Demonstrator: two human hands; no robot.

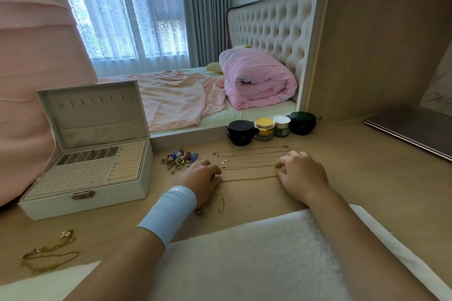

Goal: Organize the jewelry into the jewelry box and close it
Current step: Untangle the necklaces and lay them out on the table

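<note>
L hand (203,176) & R hand (302,175) are seemingly pinching gold chain (249,178) ends, fingers (285,163) curled; dragging risks tangling nearby chains (249,161).

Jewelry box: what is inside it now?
The open jewelry box shows only bare slots, ring rolls and a dotted panel; no jewelry shows. Anything under that tray or in the lid pocket is hidden.

A home bedroom. A bed (220,115) with tufted headboard (269,27) and rolled pink quilt (256,80) stands beside a curtained window (127,7). Cosmetic jars (264,127) line the worktop (354,166).
</note>
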